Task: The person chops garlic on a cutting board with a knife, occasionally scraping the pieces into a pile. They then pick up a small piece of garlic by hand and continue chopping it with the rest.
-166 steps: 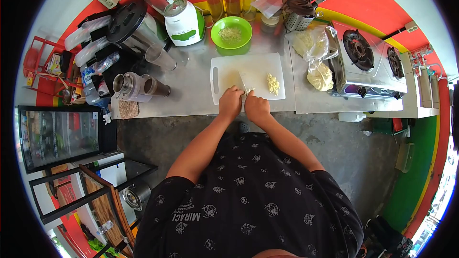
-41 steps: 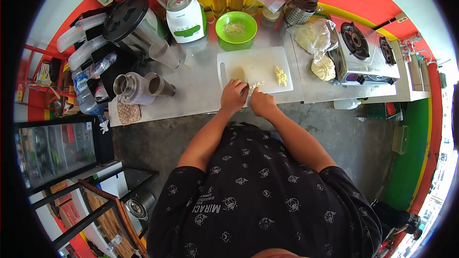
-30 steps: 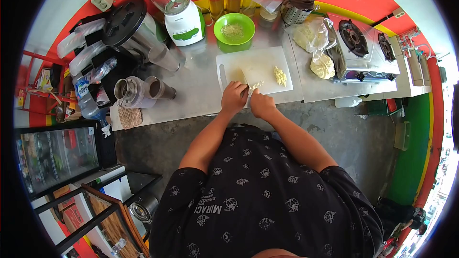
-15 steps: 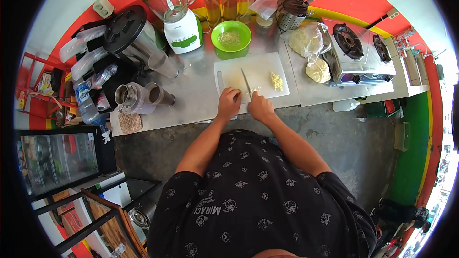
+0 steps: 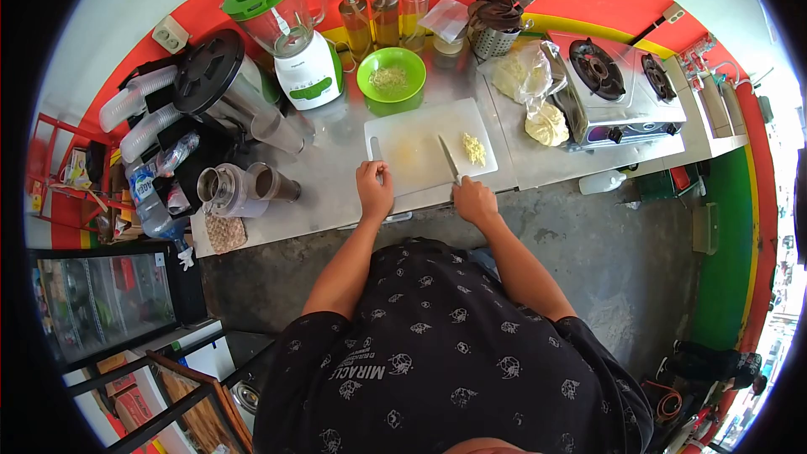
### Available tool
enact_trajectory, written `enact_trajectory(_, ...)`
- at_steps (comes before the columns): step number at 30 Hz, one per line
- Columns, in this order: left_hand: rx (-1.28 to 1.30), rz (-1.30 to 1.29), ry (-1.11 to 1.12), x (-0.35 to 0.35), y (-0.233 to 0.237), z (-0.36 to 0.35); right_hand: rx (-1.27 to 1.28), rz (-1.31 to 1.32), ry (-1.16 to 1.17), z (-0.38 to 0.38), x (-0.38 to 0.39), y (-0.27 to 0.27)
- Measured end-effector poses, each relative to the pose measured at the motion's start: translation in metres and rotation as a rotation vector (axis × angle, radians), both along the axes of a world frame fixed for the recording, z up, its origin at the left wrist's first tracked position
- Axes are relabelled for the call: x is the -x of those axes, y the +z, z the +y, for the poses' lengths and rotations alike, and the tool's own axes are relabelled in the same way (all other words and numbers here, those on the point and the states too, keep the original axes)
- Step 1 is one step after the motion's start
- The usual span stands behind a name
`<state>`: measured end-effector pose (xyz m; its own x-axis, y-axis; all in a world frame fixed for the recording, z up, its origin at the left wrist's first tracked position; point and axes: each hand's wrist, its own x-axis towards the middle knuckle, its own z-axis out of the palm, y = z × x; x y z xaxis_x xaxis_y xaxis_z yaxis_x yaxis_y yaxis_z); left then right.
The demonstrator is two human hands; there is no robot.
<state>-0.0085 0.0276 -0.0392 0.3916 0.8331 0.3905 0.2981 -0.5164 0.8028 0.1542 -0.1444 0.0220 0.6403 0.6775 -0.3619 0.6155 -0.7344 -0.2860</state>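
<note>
A knife (image 5: 449,157) lies over the white cutting board (image 5: 420,130), its handle in my right hand (image 5: 476,199) at the board's front edge. Just right of the blade is a pile of pale chopped pieces (image 5: 473,150). My left hand (image 5: 374,187) is at the board's front left corner, its fingers curled in; whether anything is in them is hidden. Behind the board stands a green bowl (image 5: 392,76) with pale chopped bits inside.
Left of the bowl stands a blender (image 5: 309,71). Pump bottles (image 5: 385,17) line the wall. Plastic bags (image 5: 546,124) and a gas stove (image 5: 618,88) are at the right. Metal cups (image 5: 276,183) stand left. Another person (image 5: 714,366) is at the far lower right.
My left hand has moved left, away from the knife. My right hand has shifted right with the knife, nearer the chopped pile. The whole view has shifted slightly.
</note>
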Motion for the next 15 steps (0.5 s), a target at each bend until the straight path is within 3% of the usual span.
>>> enact_trajectory(4, 0.003, 0.016, -0.02, 0.0, 0.002, 0.0, -0.036, -0.03, -0.039, 0.001, -0.006, -0.002)
enact_trajectory(9, -0.041, 0.009, 0.002, 0.001, -0.001, -0.001, -0.066, 0.044, 0.072, 0.003, 0.004, 0.004)
enact_trajectory(13, 0.022, 0.154, 0.14, 0.006, -0.005, 0.003, -0.043, 0.021, 0.093, -0.006, -0.004, 0.0)
enact_trajectory(15, 0.04, 0.184, 0.151, 0.005, 0.0, 0.005, -0.092, 0.015, -0.014, -0.009, -0.013, -0.004)
